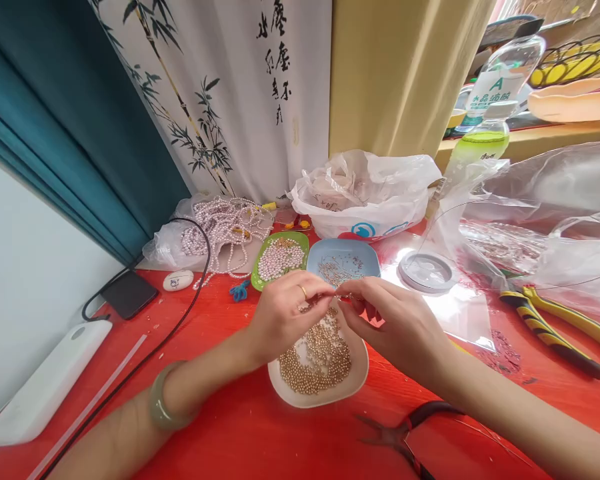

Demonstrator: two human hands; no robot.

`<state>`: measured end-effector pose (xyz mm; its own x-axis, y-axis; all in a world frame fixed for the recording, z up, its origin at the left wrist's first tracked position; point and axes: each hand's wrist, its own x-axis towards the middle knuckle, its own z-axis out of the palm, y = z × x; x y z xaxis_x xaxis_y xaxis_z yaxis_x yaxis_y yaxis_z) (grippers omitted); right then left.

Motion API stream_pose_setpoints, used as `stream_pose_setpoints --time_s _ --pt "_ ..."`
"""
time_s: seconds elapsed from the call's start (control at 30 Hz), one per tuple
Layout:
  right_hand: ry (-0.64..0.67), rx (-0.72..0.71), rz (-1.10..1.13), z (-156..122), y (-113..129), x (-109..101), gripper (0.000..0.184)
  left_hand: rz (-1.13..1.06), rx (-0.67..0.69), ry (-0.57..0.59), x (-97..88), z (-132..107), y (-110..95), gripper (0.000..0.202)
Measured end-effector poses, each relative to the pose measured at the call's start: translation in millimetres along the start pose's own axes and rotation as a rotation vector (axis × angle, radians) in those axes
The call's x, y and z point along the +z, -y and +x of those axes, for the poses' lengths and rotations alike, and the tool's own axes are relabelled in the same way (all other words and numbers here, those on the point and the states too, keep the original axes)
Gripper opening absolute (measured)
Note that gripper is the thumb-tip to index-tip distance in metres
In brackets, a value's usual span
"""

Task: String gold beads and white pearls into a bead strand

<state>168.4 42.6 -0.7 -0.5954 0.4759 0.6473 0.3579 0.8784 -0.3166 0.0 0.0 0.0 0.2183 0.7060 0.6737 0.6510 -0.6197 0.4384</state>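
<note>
My left hand (291,308), with a ring on one finger, is closed in a pinch. Its fingertips meet those of my right hand (391,307), which is pinched too. Whatever lies between the fingertips is too small to make out. Both hands are above a white dish (304,400) of small gold beads (315,367). Just behind them are a green dish (258,279) of pale pink beads (281,259) and a blue dish (373,252) with small metal pieces (337,270). My hands partly cover the dishes.
Pliers with dark red handles (403,437) lie at the front; yellow-black pliers (555,327) are at right. A round clear lid (428,271) and plastic bags (380,193) stand behind. Strung pink beads (225,230), a black cable (187,310) and a white power strip (45,387) are at left.
</note>
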Motion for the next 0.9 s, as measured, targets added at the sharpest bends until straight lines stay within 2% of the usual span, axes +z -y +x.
stream_pose_setpoints --time_s 0.2,0.43,0.6,0.7,0.9 --pt "-0.064 -0.037 -0.05 -0.1 0.6 0.9 0.01 -0.006 0.034 0.0 -0.2 0.8 -3.0 0.011" --pt "-0.084 -0.009 -0.1 -2.6 0.2 1.8 0.008 0.004 0.055 0.006 0.4 -0.6 -2.9 0.01" --pt "-0.089 0.005 -0.123 -2.9 -2.3 2.1 0.008 -0.021 0.022 0.004 0.1 0.3 -2.8 0.01" --pt "-0.081 0.006 -0.102 -1.9 -2.4 1.6 0.007 -0.11 -0.116 0.015 -1.6 1.9 -4.7 0.009" --pt "-0.027 0.019 -0.049 -0.2 -2.4 -1.4 0.008 -0.475 -0.602 0.067 -1.6 5.8 -4.1 0.009"
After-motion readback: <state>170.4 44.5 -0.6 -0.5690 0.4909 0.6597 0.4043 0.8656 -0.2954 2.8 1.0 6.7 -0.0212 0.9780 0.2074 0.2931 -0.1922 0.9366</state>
